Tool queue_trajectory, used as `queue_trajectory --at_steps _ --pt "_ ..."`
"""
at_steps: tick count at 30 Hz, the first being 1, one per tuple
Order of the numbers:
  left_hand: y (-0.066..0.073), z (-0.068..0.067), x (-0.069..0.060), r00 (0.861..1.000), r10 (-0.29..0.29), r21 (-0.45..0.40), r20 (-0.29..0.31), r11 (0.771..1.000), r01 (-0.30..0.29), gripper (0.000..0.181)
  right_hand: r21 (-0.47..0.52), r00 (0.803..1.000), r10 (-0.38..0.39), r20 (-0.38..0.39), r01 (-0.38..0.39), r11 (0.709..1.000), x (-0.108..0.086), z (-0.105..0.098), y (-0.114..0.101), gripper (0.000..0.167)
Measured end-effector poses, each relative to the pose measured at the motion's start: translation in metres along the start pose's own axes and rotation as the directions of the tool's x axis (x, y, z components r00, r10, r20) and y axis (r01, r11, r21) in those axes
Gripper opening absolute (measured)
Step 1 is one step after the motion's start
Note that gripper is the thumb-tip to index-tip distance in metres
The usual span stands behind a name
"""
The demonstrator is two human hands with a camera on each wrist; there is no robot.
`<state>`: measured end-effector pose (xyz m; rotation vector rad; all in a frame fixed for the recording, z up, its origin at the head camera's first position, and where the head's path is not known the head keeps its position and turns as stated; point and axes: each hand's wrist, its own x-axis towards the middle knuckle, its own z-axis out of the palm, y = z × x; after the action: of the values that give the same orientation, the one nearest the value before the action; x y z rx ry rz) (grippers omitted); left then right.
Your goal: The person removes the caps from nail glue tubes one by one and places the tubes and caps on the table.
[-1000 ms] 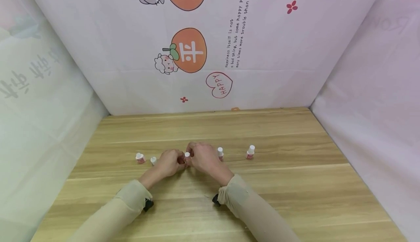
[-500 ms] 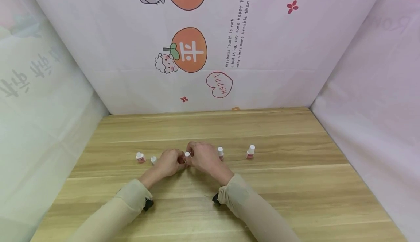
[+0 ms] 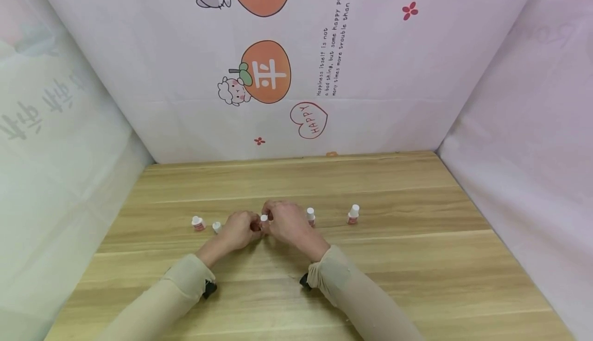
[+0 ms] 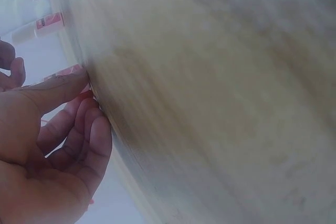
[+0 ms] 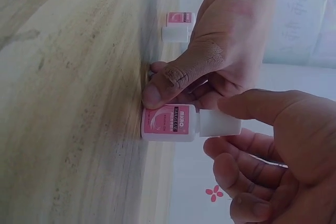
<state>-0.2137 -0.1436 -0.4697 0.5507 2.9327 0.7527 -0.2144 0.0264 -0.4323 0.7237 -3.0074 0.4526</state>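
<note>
A small nail glue bottle (image 5: 168, 123) with a pink label stands upright on the wooden table, between both hands. My left hand (image 3: 239, 229) holds it low down, its thumb (image 5: 159, 94) against the base beside the label. At the top, my right hand (image 3: 289, 221) pinches the white cap (image 5: 220, 123) between thumb and fingers. The cap sits on the bottle, with a thin gap visible below it. From the left wrist view, the left hand (image 4: 58, 145) covers most of the bottle.
Left of the hands stand another bottle (image 3: 198, 223), whose top is narrower, and a loose white cap (image 3: 216, 227). To the right are two capped bottles, a nearer one (image 3: 311, 216) and a farther one (image 3: 353, 214). A printed cloth (image 3: 370, 99) hangs behind the table.
</note>
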Motion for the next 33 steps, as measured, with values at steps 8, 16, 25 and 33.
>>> queue_trajectory --at_steps 8,16,25,33 --pt "0.0002 0.0005 0.0006 1.0 -0.002 -0.004 0.002 1.0 0.002 0.01 0.025 1.0 0.012 0.011 -0.012 1.0 0.001 -0.0004 -0.0001 0.017" --pt "-0.0007 0.0023 0.0012 1.0 -0.006 0.008 0.003 1.0 0.006 0.012 0.021 1.0 -0.009 0.0 0.009 1.0 -0.0003 -0.0009 -0.0001 0.016" --pt "-0.0019 0.0008 0.0022 1.0 -0.016 0.001 0.013 1.0 0.016 0.009 0.023 1.0 0.024 0.002 -0.025 0.999 0.0028 0.0022 0.0027 0.019" --pt "-0.002 0.0016 0.0032 0.999 -0.024 0.007 0.022 1.0 0.023 0.01 0.01 1.0 0.021 0.018 -0.021 1.0 0.0019 -0.0003 0.0006 0.016"
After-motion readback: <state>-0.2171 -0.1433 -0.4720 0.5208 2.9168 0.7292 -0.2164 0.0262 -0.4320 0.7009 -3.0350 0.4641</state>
